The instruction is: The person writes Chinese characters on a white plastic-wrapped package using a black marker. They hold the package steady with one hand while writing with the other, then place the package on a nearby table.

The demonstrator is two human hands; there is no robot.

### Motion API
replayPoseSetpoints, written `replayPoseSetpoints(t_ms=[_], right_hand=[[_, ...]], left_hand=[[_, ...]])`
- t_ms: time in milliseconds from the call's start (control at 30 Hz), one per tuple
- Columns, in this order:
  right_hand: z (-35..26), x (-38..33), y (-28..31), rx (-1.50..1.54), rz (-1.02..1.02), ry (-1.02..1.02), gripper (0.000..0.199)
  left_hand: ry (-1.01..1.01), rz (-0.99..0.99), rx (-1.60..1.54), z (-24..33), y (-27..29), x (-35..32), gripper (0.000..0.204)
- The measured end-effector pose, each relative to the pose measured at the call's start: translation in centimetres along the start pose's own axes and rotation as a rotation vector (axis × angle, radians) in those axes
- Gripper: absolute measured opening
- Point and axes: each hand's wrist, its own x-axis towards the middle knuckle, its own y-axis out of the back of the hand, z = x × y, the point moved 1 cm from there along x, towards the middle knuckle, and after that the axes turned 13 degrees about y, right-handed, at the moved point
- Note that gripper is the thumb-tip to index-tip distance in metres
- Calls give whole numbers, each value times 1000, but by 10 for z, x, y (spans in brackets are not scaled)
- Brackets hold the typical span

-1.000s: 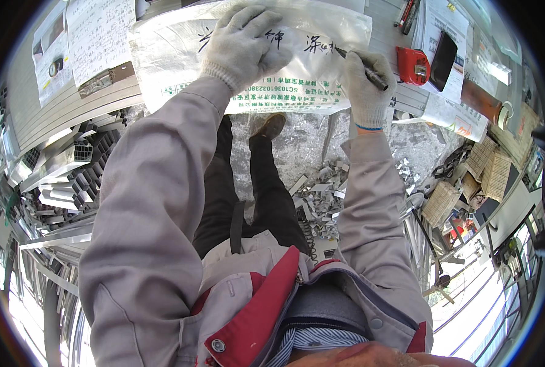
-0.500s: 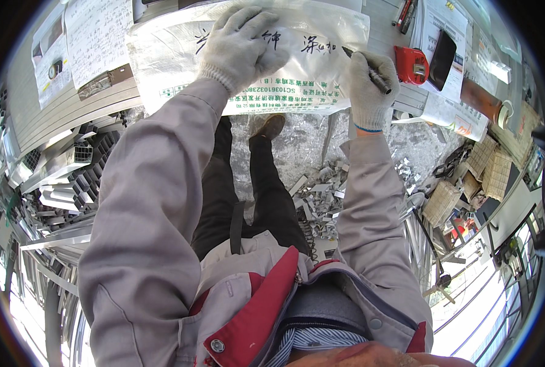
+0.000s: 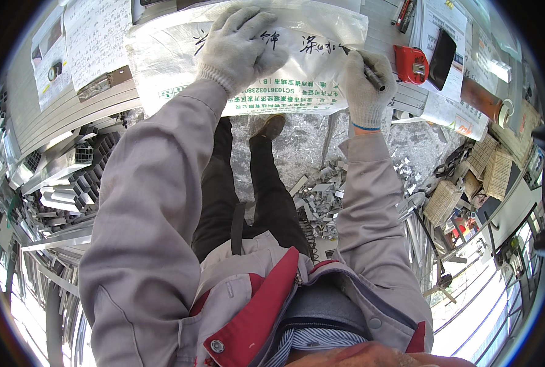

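Note:
A white plastic bag [image 3: 162, 67] with green print lies flat at the table's near edge, black handwriting across it. My left hand [image 3: 238, 49], in a pale knitted glove, rests on the bag with its fingers stretched out, pressing down over part of the writing. At the bag's right end, my gloved right hand [image 3: 367, 92] grips a black marker pen [image 3: 375, 78]. The pen's tip is mostly hidden by the fingers, near the last written strokes.
Right of the bag are a red tape measure [image 3: 410, 64], a dark phone-like object [image 3: 442, 60] and pens [image 3: 404, 15]. Handwritten sheets [image 3: 98, 40] lie to the left. Metal profiles [image 3: 70, 162] are stacked at left; metal offcuts [image 3: 321, 199] litter the floor.
My right hand has shifted slightly left with the marker pen, and a little more black ink shows at the end of the writing. My left hand has stayed on the bag.

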Motion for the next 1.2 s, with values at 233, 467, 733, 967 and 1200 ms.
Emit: replayPoseSetpoints(t_ms=[233, 467, 733, 967, 1200], right_hand=[[-7, -2, 3, 69, -46, -54, 2], [-14, -2, 4, 118, -11, -128, 3], [-4, -5, 0, 85, -30, -57, 2], [-6, -7, 3, 93, -21, -85, 2], [-3, -6, 3, 63, -33, -75, 2]], left_hand=[[-5, 12, -2, -1, -1, 0, 35], [11, 7, 26, -1, -3, -2, 34], [4, 11, 17, -2, -3, -1, 34], [9, -2, 20, 0, 0, -1, 34], [5, 0, 23, 0, 0, 0, 34]])
